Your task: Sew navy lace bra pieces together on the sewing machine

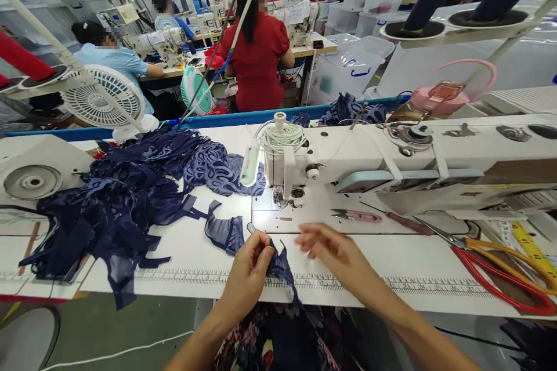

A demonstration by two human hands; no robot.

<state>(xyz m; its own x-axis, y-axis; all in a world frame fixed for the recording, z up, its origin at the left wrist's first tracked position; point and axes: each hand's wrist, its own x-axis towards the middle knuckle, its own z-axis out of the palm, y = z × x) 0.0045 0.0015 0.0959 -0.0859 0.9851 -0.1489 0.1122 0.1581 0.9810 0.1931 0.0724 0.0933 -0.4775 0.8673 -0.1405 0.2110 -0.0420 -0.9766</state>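
Navy lace (281, 266), lower centre, is pinched by left hand (250, 264); right hand (331, 250) unclenched, empty; if loosely held, lace could be dropped.

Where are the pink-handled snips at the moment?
In the head view, the pink-handled snips lie right of centre on the sewing machine's bed, just beyond the right hand and left of the brown-handled tool.

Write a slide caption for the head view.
Left hand pinches navy fabric before a sewing machine; right hand open.
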